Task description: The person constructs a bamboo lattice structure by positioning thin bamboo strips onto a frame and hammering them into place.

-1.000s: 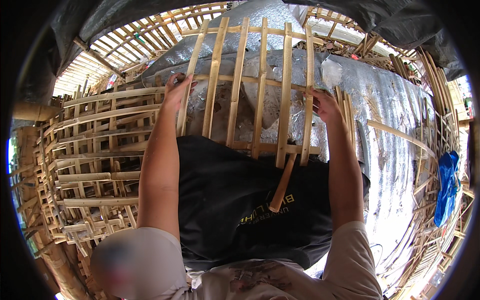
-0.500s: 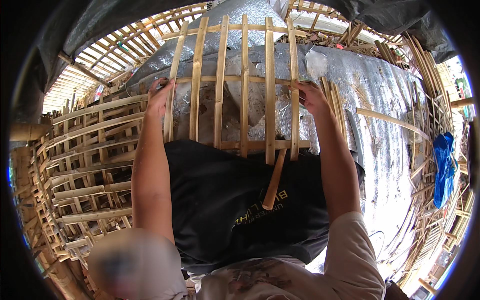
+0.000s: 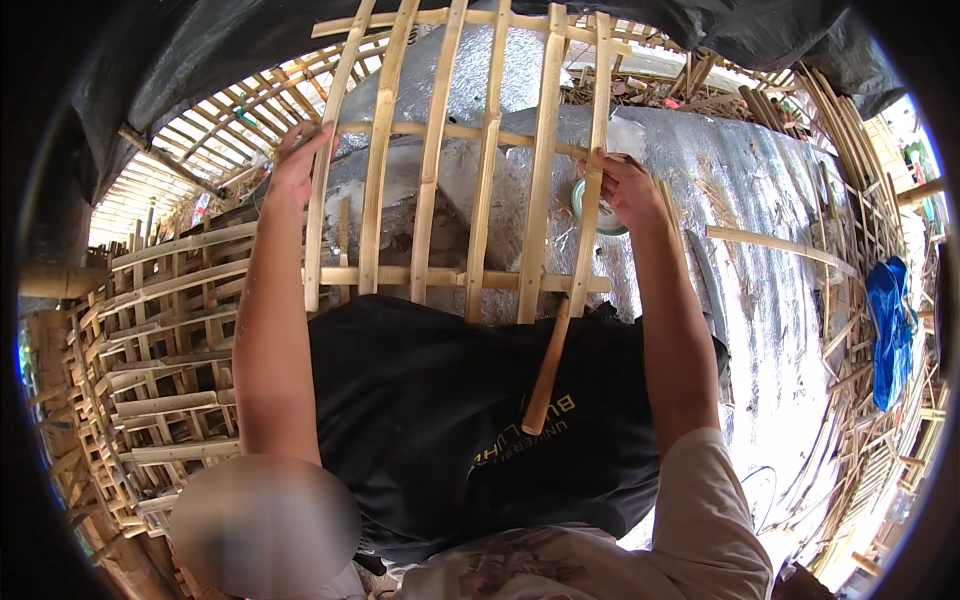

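I hold a bamboo lattice panel (image 3: 450,170) up in front of me, its long slats running away from me and its cross strips spanning between my arms. My left hand (image 3: 295,165) is closed around the outermost slat on the panel's left edge, beside the middle cross strip. My right hand (image 3: 630,190) grips the outermost slat on the right edge at about the same level. The panel's near end hangs over my black shirt (image 3: 450,420). A stack of finished lattice panels (image 3: 150,330) lies to my left, a silver sheet (image 3: 760,260) spreads beneath, and a blue cloth (image 3: 890,330) sits far right.
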`<state>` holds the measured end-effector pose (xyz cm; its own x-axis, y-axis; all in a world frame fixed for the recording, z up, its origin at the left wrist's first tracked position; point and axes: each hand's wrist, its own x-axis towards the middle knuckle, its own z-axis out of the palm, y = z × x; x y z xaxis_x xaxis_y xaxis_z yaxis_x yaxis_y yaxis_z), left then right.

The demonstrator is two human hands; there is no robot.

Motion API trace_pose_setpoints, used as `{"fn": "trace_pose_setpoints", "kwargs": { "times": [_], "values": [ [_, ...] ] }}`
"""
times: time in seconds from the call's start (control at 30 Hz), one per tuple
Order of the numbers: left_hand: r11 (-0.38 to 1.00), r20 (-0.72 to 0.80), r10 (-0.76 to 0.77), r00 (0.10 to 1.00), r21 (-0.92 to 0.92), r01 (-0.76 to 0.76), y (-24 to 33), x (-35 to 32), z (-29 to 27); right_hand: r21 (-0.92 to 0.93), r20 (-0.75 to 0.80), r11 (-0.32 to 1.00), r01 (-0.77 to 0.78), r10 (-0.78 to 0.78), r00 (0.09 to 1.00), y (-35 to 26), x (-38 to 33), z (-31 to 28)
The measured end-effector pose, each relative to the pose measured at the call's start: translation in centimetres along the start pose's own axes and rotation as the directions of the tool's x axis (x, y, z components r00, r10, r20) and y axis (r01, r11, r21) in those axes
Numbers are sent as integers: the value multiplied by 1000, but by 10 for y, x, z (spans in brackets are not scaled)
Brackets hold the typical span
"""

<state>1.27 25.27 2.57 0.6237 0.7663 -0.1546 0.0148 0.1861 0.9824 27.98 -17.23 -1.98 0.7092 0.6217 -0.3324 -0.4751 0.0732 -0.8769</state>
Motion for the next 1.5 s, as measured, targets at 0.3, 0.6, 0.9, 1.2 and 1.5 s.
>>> {"fn": "trace_pose_setpoints", "kwargs": {
  "times": [0.3,0.6,0.9,1.2,1.5],
  "values": [
    [978,149,63,987,186,-90,116,65,-4,149,-148,986,72,-50,988,-25,-25,66],
    [916,188,-103,977,401,19,97,121,-26,223,11,940,-257,261,965,28,-70,96],
    [888,314,-182,932,460,19,27,216,-43,167,100,853,-495,485,869,38,-69,92],
    [848,267,-158,951,530,-7,9,182,13,-273,-53,836,-476,481,875,28,-62,101],
    [879,362,-305,881,462,115,-20,191,48,-411,-70,760,-504,525,848,26,-65,104]
  ]
}}
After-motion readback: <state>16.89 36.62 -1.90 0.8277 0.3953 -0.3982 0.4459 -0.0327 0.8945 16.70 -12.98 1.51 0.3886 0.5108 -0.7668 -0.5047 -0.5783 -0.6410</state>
